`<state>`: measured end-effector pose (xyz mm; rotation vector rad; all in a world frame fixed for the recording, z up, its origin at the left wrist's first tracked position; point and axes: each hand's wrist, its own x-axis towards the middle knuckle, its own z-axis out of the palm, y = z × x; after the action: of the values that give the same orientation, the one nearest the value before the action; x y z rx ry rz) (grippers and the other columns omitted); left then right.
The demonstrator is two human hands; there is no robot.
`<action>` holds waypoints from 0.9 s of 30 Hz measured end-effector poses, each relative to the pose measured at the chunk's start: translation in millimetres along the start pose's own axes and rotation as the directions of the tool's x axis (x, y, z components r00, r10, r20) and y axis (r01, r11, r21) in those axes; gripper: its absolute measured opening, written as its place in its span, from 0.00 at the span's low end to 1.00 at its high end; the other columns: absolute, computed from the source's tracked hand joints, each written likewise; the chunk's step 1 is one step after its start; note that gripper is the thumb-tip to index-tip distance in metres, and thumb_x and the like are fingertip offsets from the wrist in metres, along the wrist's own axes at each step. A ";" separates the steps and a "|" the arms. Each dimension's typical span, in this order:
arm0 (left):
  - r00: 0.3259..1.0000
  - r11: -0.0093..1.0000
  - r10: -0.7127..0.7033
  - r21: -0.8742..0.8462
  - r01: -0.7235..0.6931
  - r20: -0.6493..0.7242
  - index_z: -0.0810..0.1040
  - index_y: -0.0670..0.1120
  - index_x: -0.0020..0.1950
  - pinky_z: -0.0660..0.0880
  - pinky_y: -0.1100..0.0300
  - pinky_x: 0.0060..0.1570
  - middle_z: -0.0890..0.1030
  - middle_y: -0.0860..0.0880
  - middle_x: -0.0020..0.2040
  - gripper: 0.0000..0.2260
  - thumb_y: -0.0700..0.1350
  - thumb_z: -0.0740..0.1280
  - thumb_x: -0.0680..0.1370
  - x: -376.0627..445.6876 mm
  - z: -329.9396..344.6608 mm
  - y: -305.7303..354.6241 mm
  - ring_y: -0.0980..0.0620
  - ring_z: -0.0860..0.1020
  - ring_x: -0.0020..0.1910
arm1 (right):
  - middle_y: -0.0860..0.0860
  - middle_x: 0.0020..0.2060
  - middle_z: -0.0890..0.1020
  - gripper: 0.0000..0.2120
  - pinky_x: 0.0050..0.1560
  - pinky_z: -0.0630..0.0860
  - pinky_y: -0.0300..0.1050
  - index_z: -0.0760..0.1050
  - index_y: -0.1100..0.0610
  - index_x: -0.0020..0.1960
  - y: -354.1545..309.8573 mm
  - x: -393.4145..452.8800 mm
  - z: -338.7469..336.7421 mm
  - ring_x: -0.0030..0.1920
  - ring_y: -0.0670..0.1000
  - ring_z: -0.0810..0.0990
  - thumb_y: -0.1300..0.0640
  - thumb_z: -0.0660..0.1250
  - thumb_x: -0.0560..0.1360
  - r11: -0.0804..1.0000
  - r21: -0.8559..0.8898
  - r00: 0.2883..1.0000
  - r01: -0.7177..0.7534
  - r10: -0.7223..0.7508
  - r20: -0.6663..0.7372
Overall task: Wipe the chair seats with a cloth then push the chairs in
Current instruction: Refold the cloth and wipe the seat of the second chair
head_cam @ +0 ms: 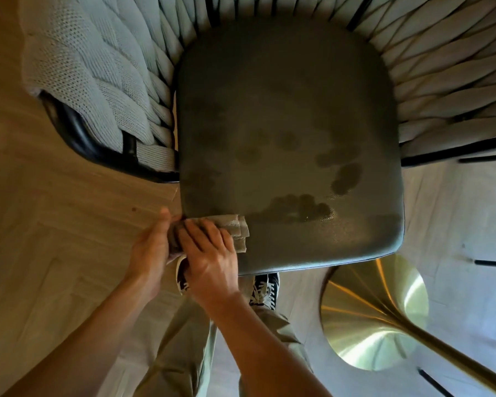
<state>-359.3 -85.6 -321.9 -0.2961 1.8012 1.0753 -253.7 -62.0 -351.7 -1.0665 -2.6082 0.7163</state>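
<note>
A dark grey-green padded chair seat (pixel 289 133) with rounded corners fills the middle of the view, ringed at the back and sides by a pale woven rope backrest (pixel 103 70) on a black metal tube frame (pixel 78 136). Damp, darker blotches show across the front half of the seat. A folded grey-beige cloth (pixel 235 229) lies at the seat's front left corner, partly on the padding and partly bunched over the edge. The right hand (pixel 209 253) lies on top of the cloth with fingers spread and lightly bent, pressing it to the seat. The left hand (pixel 152 250) is just beside it at the corner, thumb raised, its fingers curled around the bunched end of the cloth; both hands touch it. Below the seat edge, 2 dark lace-up sneakers (pixel 264 289) and pale green trousers (pixel 181 339) show. A brushed gold round pedestal base (pixel 375 319) stands on a light rug (pixel 455 213) to the right; wood-pattern floor (pixel 55 224) lies to the left
</note>
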 end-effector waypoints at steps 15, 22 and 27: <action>0.961 0.938 0.270 0.243 -0.247 -0.064 0.75 0.45 0.61 0.75 0.74 0.36 0.81 0.47 0.43 0.19 0.34 0.72 0.72 8.3 17.0 -6.9 0.65 0.80 0.34 | 0.59 0.55 0.82 0.21 0.64 0.67 0.66 0.79 0.61 0.57 252.3 -47.8 -155.3 0.61 0.62 0.77 0.73 0.66 0.66 0.867 -0.240 0.874 -0.437 0.346 -0.341; 0.935 0.910 0.348 0.259 -0.323 -0.059 0.78 0.45 0.59 0.75 0.75 0.39 0.82 0.51 0.46 0.17 0.33 0.71 0.73 8.4 16.6 -15.6 0.66 0.80 0.36 | 0.59 0.49 0.81 0.16 0.46 0.79 0.61 0.79 0.62 0.54 258.7 -32.6 -160.6 0.51 0.61 0.78 0.71 0.62 0.69 0.848 -0.090 0.800 -0.523 0.451 -0.395; 0.947 0.930 0.319 0.208 -0.304 -0.042 0.77 0.40 0.60 0.76 0.74 0.42 0.81 0.49 0.46 0.17 0.30 0.70 0.73 10.2 14.8 -16.0 0.65 0.81 0.39 | 0.58 0.52 0.83 0.21 0.56 0.76 0.60 0.82 0.62 0.53 177.2 -26.8 -109.5 0.57 0.61 0.80 0.67 0.57 0.66 0.957 -0.133 0.932 -0.258 0.210 -0.295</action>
<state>-345.3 -80.8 -340.9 0.0765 2.0534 1.0998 -87.6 66.4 -351.4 -1.4344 -2.3562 0.3584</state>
